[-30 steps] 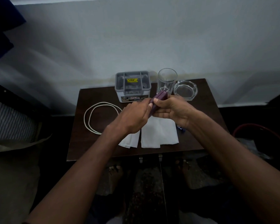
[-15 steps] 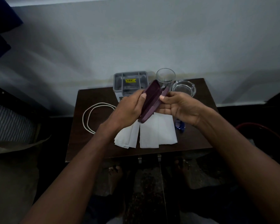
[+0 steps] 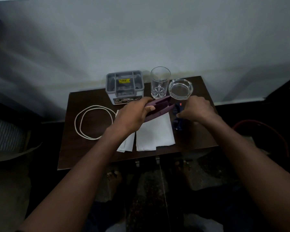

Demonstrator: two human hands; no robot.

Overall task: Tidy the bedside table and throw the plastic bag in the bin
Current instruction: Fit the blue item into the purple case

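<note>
Left hand (image 3: 134, 114) grips open purple case (image 3: 159, 108) above white napkins (image 3: 154, 136) on bedside table (image 3: 90, 153). Right hand (image 3: 196, 109) pinches blue item (image 3: 177, 121), possibly glasses, dim. Far edge: grey divided organizer (image 3: 125, 87) with yellow-labelled packet; glass tumbler (image 3: 160, 82) and ashtray (image 3: 180, 89) look empty. Cord loop (image 3: 94, 122) left.

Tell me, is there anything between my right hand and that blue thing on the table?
Nothing visible. Your right hand is already at the blue thing, fingertips on its upper end. The purple case in your left hand sits just beside it, not across it; the ashtray is behind.
</note>
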